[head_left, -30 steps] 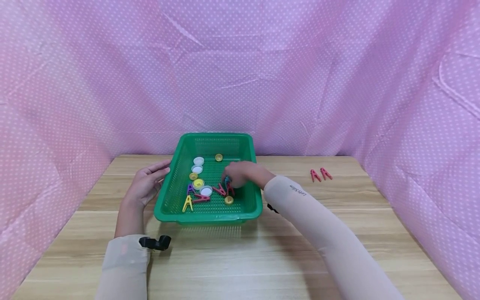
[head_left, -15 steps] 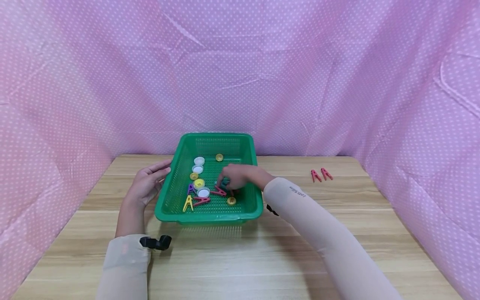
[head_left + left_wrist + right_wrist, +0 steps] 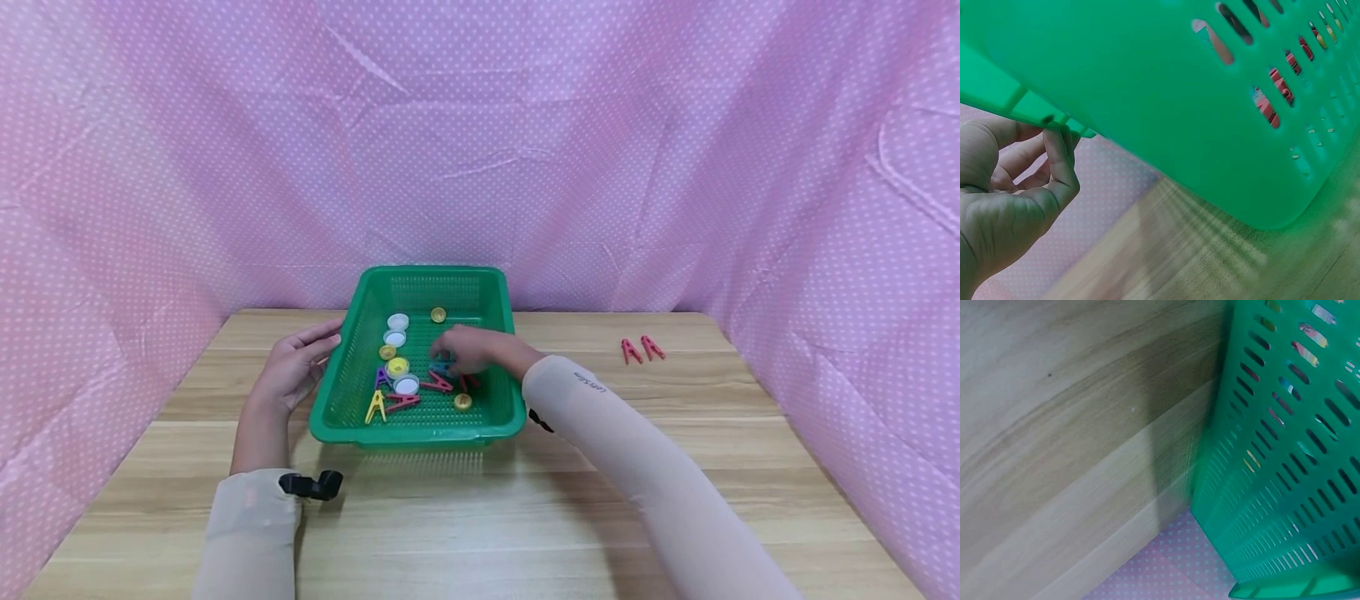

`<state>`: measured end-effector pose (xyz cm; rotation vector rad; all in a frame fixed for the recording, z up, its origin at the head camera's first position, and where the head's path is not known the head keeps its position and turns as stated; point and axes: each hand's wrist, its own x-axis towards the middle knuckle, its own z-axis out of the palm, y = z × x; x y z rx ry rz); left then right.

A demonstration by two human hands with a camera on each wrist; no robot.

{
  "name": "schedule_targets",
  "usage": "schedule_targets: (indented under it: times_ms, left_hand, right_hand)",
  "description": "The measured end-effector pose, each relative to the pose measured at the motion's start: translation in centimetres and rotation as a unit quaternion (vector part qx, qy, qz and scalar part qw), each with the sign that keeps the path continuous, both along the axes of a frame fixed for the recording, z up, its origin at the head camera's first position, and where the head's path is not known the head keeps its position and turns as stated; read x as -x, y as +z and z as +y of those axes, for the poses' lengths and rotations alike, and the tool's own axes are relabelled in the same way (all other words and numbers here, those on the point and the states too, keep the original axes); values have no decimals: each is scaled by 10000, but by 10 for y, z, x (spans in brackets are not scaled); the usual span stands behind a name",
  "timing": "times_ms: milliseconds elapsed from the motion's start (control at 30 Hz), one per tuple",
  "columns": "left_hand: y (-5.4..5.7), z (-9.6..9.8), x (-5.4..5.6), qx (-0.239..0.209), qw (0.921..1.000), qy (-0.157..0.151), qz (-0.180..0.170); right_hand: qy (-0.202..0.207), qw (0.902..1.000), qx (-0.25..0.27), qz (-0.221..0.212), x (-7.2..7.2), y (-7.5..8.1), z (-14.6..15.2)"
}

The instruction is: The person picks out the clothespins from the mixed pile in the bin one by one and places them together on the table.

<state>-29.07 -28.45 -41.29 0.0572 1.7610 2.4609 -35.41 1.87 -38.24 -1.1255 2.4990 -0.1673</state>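
Note:
My left hand [image 3: 292,367] pinches the left rim of a green plastic basket [image 3: 416,434]; in the left wrist view, the thumb and fingers [image 3: 1060,159] meet at that rim. Inside the basket, my right hand [image 3: 472,348] reaches down over a blue-teal clothespin [image 3: 442,367], fingertips right at it. I cannot tell whether they grip it. Just below lie a red clothespin [image 3: 437,382] and another red clothespin [image 3: 469,382], partly under the hand. A gold cap [image 3: 462,402] is nearer the front wall. The right wrist view shows only the basket's slotted side [image 3: 1285,425] and the tabletop.
Along the basket's left side are several round caps [image 3: 394,338], a purple clothespin [image 3: 382,377], a yellow clothespin [image 3: 376,407] and a red clothespin [image 3: 402,402]. Two red clothespins [image 3: 632,351] lie on the wooden table [image 3: 675,433] at right. Pink dotted cloth [image 3: 480,150] surrounds it.
My right hand has shifted slightly within the basket, and the blue-teal clothespin now shows more. A white cap moved a little left, a gold cap a little right. The left hand keeps its place.

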Motion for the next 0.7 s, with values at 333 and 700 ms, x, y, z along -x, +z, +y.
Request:
schedule_targets:
  times_ms: [333,700]
  left_hand:
    - [1,2,-1,92,9999,70,-6]
    - [0,1,-3,-1,9999,-39,116]
  right_hand:
    - [69,9996,-165,229,-1,-5,-1]
    - [268,9988,-86,407,-1,-9,-2]
